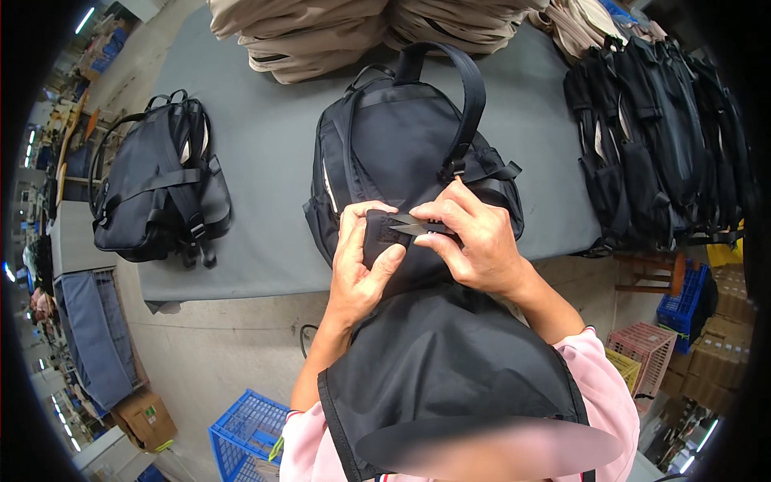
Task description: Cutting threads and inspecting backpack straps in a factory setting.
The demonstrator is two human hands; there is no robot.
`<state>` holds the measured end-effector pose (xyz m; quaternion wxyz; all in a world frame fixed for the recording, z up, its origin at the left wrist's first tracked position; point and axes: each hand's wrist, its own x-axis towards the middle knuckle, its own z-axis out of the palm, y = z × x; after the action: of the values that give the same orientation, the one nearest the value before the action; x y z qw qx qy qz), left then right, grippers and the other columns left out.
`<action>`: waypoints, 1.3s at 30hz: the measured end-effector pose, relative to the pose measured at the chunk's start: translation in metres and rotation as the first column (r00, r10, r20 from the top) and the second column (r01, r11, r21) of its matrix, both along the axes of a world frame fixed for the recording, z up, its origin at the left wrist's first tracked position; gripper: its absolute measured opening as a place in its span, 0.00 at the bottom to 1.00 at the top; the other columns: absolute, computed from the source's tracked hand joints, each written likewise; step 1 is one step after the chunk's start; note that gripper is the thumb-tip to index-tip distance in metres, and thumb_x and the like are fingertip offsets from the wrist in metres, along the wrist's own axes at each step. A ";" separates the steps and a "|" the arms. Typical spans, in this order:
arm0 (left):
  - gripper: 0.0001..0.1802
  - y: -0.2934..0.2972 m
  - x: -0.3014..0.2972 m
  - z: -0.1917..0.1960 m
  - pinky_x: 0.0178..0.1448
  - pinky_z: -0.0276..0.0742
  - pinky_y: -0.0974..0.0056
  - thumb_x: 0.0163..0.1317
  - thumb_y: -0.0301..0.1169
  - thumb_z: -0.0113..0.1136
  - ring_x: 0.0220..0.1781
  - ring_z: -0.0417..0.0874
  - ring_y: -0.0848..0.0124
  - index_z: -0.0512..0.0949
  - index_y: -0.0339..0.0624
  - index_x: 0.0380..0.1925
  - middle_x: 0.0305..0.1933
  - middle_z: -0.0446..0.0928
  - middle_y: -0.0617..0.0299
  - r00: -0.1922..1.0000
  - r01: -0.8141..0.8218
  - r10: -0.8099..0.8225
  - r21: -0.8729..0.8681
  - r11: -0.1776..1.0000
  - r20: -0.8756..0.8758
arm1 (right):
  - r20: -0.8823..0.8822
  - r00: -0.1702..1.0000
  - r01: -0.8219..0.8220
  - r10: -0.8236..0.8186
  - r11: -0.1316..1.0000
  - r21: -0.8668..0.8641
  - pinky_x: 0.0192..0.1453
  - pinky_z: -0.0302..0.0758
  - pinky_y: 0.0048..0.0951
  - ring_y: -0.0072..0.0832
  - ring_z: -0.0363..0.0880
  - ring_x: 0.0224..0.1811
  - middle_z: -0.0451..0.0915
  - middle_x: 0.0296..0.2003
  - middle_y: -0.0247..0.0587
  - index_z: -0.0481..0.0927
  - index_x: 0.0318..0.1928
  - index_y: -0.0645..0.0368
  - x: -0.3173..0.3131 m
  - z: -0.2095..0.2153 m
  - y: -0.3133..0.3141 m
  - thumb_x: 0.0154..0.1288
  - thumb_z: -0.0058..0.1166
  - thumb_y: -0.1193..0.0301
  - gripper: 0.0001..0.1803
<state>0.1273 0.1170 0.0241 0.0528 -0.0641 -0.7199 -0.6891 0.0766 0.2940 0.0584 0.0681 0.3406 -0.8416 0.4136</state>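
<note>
Evidently, the right grip (486, 241) pinches slim snips (411, 229) and the left grip (357, 261) is closed on a black fabric tab (376, 239), probably soft, best held by its edges, over a seemingly light, floppy backpack (401, 136) on the tabletop (261, 169).

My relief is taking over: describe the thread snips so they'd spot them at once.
Find the gray-covered table and the black backpack at its middle. Over that backpack's near end, the right hand holds the thread snips. Their pointed, shiny metal blades set them apart from the dull black fabric piece beside them.
</note>
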 end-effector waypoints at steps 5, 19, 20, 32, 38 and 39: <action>0.23 -0.001 0.000 0.000 0.57 0.64 0.62 0.57 0.39 0.62 0.51 0.69 0.63 0.73 0.33 0.45 0.48 0.67 0.55 1.000 -0.004 0.005 -0.012 1.000 0.015 | -0.234 0.971 0.049 -0.042 0.998 0.026 0.27 0.71 0.30 0.32 0.75 0.23 0.71 0.27 0.35 0.77 0.38 0.58 0.001 -0.007 -0.003 0.47 0.63 0.72 0.15; 0.25 0.003 0.001 -0.002 0.58 0.62 0.61 0.54 0.43 0.63 0.51 0.69 0.61 0.74 0.33 0.43 0.48 0.69 0.54 0.998 -0.008 0.008 -0.010 1.000 0.062 | -0.023 0.990 0.132 -0.139 0.972 -0.195 0.25 0.71 0.28 0.32 0.75 0.21 0.74 0.25 0.38 0.79 0.37 0.59 0.010 -0.013 0.007 0.48 0.63 0.77 0.13; 0.25 0.003 0.001 -0.004 0.58 0.62 0.61 0.54 0.43 0.63 0.51 0.69 0.61 0.74 0.33 0.43 0.48 0.69 0.54 0.999 -0.001 0.003 -0.040 0.999 0.051 | 0.018 0.994 0.112 -0.111 0.979 -0.172 0.25 0.71 0.28 0.32 0.75 0.21 0.74 0.25 0.38 0.79 0.37 0.59 0.010 -0.011 0.008 0.48 0.63 0.77 0.13; 0.16 -0.023 -0.096 0.050 0.52 0.60 0.58 0.47 0.26 0.65 0.51 0.69 0.60 0.74 0.38 0.37 0.50 0.71 0.59 0.752 -0.420 -0.117 -0.609 0.673 -0.648 | 0.179 0.980 0.139 -0.084 0.938 -0.319 0.24 0.68 0.20 0.19 0.67 0.21 0.72 0.28 0.35 0.78 0.42 0.59 0.012 -0.013 -0.002 0.47 0.63 0.83 0.19; 0.20 -0.040 -0.168 -0.052 0.64 0.63 0.60 0.59 0.43 0.59 0.60 0.68 0.59 0.80 0.35 0.39 0.56 0.72 0.57 0.914 0.148 -0.390 -0.808 0.570 -0.107 | 0.205 0.976 -0.059 0.078 0.993 -0.100 0.37 0.74 0.25 0.29 0.77 0.28 0.79 0.36 0.41 0.77 0.50 0.57 -0.003 -0.081 -0.044 0.56 0.52 0.84 0.20; 0.21 -0.040 -0.163 -0.061 0.65 0.62 0.61 0.61 0.44 0.57 0.61 0.68 0.61 0.80 0.36 0.40 0.58 0.72 0.58 0.936 0.288 -0.352 -0.541 0.790 -0.017 | 0.344 0.937 -0.040 0.060 0.997 -0.063 0.42 0.76 0.28 0.30 0.81 0.35 0.80 0.41 0.42 0.76 0.52 0.56 -0.001 -0.090 -0.041 0.55 0.49 0.85 0.23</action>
<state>-0.0353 0.0766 -0.0369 -0.0426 -0.2375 -0.8559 -0.4574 0.0754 0.2531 -0.0316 -0.0819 0.2819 -0.8199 0.4915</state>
